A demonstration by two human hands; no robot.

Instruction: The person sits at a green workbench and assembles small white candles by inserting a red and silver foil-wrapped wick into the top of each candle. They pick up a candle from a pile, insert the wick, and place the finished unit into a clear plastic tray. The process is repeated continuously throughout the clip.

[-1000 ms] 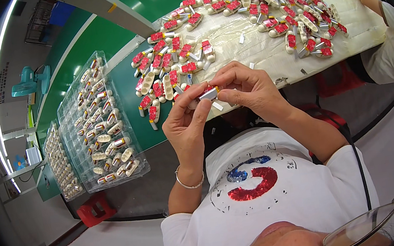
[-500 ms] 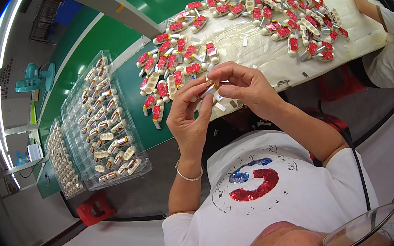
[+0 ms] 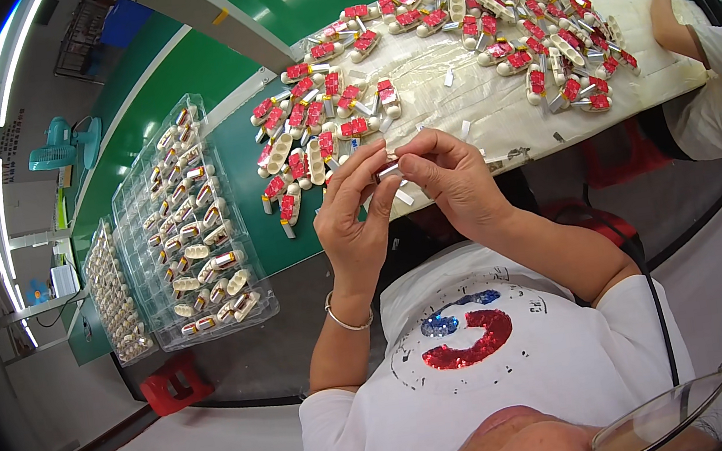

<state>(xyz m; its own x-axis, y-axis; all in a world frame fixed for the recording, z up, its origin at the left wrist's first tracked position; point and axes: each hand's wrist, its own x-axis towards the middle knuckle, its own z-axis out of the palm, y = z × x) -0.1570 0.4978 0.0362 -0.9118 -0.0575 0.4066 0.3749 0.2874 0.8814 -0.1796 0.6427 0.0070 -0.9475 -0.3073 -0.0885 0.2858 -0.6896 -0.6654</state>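
Observation:
My left hand (image 3: 358, 215) and my right hand (image 3: 451, 179) meet in front of my chest, both pinching one small silver-and-white part (image 3: 388, 170) between the fingertips. A thin bracelet circles my left wrist. Just beyond the hands lies a heap of small cream-coloured parts with red labels (image 3: 324, 121) on the green table (image 3: 234, 164). More of the same parts (image 3: 549, 23) are spread over a white sheet (image 3: 491, 103) to the right.
Clear plastic trays (image 3: 192, 225) filled with rows of parts sit on the table to my left, another tray (image 3: 115, 299) beyond them. Another person's arm (image 3: 671, 16) in a white sleeve rests at the far right. A red stool (image 3: 173, 387) stands below; a teal fan (image 3: 63, 146) is at left.
My hands stay together on the small part, with only slight shifts of the fingers around it. The view has moved a little.

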